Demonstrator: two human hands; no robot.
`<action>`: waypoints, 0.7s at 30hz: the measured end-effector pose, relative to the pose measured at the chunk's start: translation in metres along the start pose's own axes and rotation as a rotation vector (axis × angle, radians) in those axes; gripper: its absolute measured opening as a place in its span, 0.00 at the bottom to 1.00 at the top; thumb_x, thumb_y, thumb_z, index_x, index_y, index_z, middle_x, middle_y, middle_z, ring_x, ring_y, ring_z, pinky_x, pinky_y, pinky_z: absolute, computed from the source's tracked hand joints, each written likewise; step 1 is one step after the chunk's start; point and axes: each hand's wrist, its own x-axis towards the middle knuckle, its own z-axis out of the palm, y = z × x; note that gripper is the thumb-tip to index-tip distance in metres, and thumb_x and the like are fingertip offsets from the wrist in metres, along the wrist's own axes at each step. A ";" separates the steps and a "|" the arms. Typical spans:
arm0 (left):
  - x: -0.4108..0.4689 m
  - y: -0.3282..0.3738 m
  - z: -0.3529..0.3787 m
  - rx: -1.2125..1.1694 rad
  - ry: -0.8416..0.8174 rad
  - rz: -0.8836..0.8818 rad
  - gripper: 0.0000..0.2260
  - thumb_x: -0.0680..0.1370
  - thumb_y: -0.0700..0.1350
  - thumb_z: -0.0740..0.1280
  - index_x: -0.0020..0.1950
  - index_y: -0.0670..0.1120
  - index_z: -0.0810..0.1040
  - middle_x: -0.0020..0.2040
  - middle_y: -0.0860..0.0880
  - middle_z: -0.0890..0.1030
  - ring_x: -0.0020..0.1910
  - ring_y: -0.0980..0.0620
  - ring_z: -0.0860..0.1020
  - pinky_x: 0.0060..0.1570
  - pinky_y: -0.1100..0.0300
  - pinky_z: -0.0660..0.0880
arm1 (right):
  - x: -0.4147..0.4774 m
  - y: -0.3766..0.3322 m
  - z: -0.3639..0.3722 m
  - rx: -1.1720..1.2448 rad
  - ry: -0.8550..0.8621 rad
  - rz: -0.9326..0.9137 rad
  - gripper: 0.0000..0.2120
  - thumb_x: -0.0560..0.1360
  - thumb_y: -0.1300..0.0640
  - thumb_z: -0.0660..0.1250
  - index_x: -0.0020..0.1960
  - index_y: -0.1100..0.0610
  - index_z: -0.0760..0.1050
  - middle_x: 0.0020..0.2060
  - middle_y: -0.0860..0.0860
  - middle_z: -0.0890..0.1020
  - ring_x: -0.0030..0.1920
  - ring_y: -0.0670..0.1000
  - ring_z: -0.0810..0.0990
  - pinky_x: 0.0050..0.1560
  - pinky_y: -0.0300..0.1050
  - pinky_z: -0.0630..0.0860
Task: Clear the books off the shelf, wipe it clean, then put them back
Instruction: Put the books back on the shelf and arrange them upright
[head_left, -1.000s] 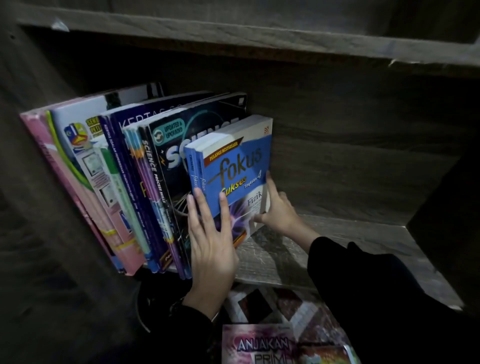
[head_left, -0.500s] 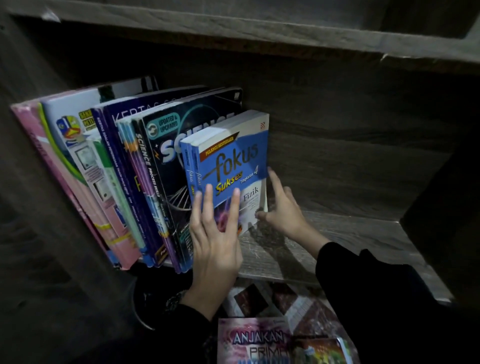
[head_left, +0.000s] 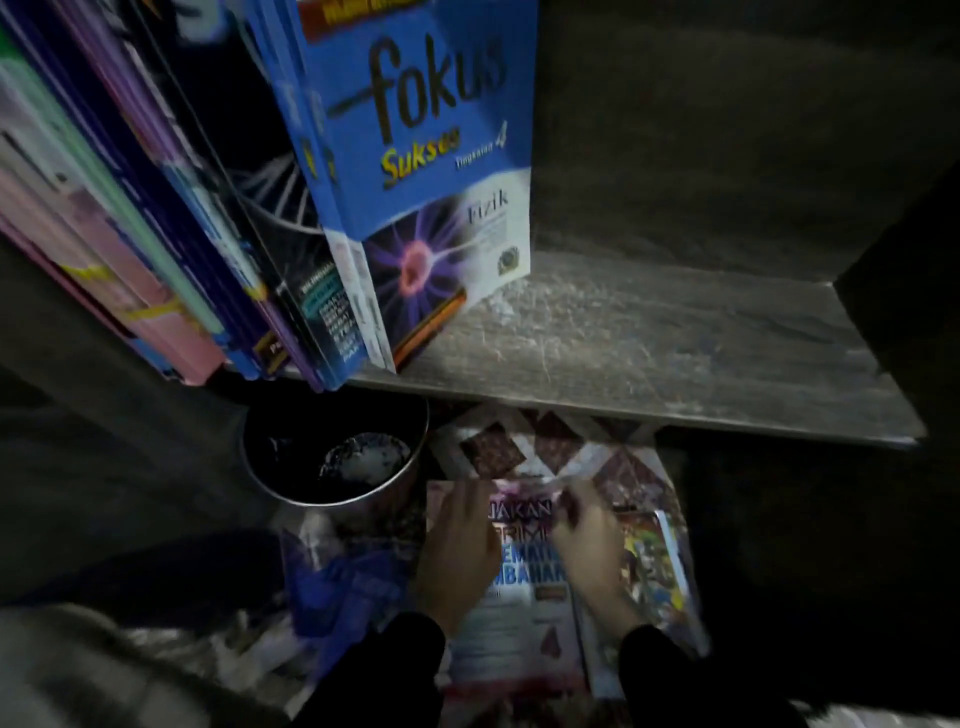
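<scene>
the row of upright schoolbooks (head_left: 171, 218) sits at the left end of the grey wood-grain shelf board (head_left: 675, 353). it leans leftward against the side wall, which looks to be what keeps it from toppling. the blue "fokus sukses" physics book (head_left: 431, 130) closes the row on the right, its bottom edge on the board, and the rest of the board beside it is bare. so i'd judge the putting-back is well along, with room kept for what remains. down on the patterned floor covering (head_left: 519, 441), in front of the shelf, lies the pink and white "anjakan prima" workbook (head_left: 524, 597), flat and face up. a brightly coloured paperback (head_left: 654, 561) peeks out just beside it, and a dark round bin with a metal rim (head_left: 332, 501) stands near its left. both hands are on the workbook: the left hand (head_left: 457, 556) lies spread over the cover's left side, fingers reaching the top edge. the right hand (head_left: 587, 556) has its fingers bent at the upper cover, but with the blur i cannot tell whether it pinches it. it's likely the next one to go up.
</scene>
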 end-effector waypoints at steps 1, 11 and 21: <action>-0.014 -0.012 0.018 -0.054 -0.079 -0.116 0.17 0.67 0.42 0.59 0.55 0.45 0.73 0.53 0.48 0.74 0.50 0.47 0.76 0.49 0.55 0.73 | -0.008 0.014 0.004 -0.046 -0.117 0.102 0.16 0.69 0.71 0.61 0.49 0.56 0.79 0.40 0.55 0.81 0.42 0.56 0.81 0.38 0.34 0.62; -0.068 -0.068 0.088 -0.327 -0.315 -0.693 0.37 0.63 0.41 0.57 0.74 0.45 0.61 0.71 0.45 0.66 0.71 0.45 0.65 0.69 0.52 0.64 | -0.074 0.134 0.075 -0.045 -0.498 0.456 0.43 0.67 0.39 0.58 0.73 0.65 0.58 0.55 0.60 0.72 0.54 0.55 0.72 0.57 0.52 0.72; -0.065 -0.077 0.091 -0.726 -0.252 -0.793 0.43 0.60 0.49 0.71 0.73 0.47 0.60 0.65 0.47 0.74 0.64 0.49 0.74 0.64 0.46 0.70 | -0.041 0.207 0.057 -0.055 -0.438 0.424 0.36 0.72 0.32 0.59 0.74 0.46 0.56 0.61 0.50 0.76 0.57 0.54 0.78 0.51 0.57 0.79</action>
